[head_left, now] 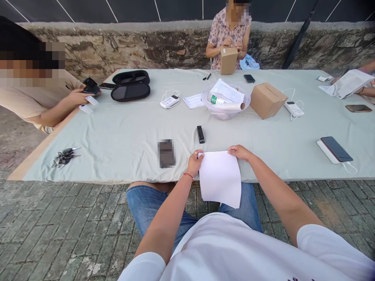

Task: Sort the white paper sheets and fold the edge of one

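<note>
A small stack of blank white paper sheets (220, 177) hangs over the near table edge, above my lap. My left hand (195, 162) pinches its far left corner between thumb and fingers. At the far right corner, my right hand (239, 152) grips the sheets in the same way. The lower edges are slightly fanned, so more than one sheet shows. Just beyond the paper lies a small black stapler-like object (200, 134). To the left of my left hand rests a dark, blurred-out flat item (166, 153).
On the cloth-covered table (117, 136) stand a clear bowl of papers (227, 111), a cardboard box (268, 100), an open black case (130, 91), keys (65, 157) and a phone on a power bank (336, 149). People sit at the left, far side and right; one holds a box (228, 61).
</note>
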Action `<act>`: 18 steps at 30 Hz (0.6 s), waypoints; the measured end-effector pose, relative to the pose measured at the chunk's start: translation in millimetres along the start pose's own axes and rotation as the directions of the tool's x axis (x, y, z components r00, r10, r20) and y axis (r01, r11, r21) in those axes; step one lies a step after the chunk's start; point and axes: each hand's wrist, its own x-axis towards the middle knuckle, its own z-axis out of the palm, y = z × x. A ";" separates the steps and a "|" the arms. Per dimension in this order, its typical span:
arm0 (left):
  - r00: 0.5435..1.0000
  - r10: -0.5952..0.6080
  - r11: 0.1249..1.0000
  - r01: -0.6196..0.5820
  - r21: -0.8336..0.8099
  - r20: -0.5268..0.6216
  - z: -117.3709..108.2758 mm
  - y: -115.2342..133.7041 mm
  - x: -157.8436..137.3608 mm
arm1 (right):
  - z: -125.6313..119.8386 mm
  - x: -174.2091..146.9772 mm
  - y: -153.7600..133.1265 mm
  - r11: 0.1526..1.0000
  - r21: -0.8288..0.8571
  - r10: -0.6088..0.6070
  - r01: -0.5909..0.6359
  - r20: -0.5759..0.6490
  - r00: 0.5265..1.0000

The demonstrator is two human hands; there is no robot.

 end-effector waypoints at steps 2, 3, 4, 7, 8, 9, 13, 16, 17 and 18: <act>1.000 -0.015 1.000 0.015 -0.013 -0.007 0.3 -0.1 0.3 | -0.4 -1.0 -0.1 1.000 0.018 0.002 -0.003 0.015 1.000; 1.000 -0.016 1.000 0.016 -0.019 -0.011 0.5 -0.1 0.4 | -0.4 -1.5 -0.1 1.000 0.028 -0.004 0.004 0.025 1.000; 1.000 -0.015 1.000 0.015 -0.020 -0.016 0.7 -0.1 0.4 | -0.4 -2.0 0.1 0.999 0.037 -0.019 0.017 0.033 0.999; 0.999 -0.002 1.000 0.002 0.003 -0.038 1.1 -0.2 0.3 | 0.5 -2.6 2.2 0.996 0.060 -0.064 0.062 0.031 0.997; 0.999 0.000 1.000 0.001 0.013 -0.046 1.2 -0.3 0.1 | 0.9 -2.6 3.3 0.996 0.070 -0.064 0.062 0.025 0.998; 0.999 -0.002 1.000 0.004 0.024 -0.053 1.4 -0.4 0.0 | 1.3 -2.7 4.3 0.995 0.083 -0.054 0.053 0.022 0.998; 0.997 -0.023 0.999 0.026 0.042 -0.075 2.0 0.3 -0.2 | 2.4 -4.2 6.0 0.990 0.138 -0.021 0.018 0.016 1.000; 0.998 -0.030 1.000 0.030 -0.004 -0.046 0.9 2.4 1.8 | 3.8 -6.1 5.0 0.985 0.171 -0.020 0.020 0.000 1.000; 0.999 -0.041 0.999 0.040 -0.028 -0.028 0.2 3.4 3.0 | 4.5 -6.5 4.6 0.984 0.177 -0.017 0.019 -0.011 1.000; 0.998 -0.057 0.997 0.056 -0.052 -0.010 -0.7 4.3 4.5 | 5.3 -6.8 4.5 0.983 0.181 -0.014 0.018 -0.023 1.000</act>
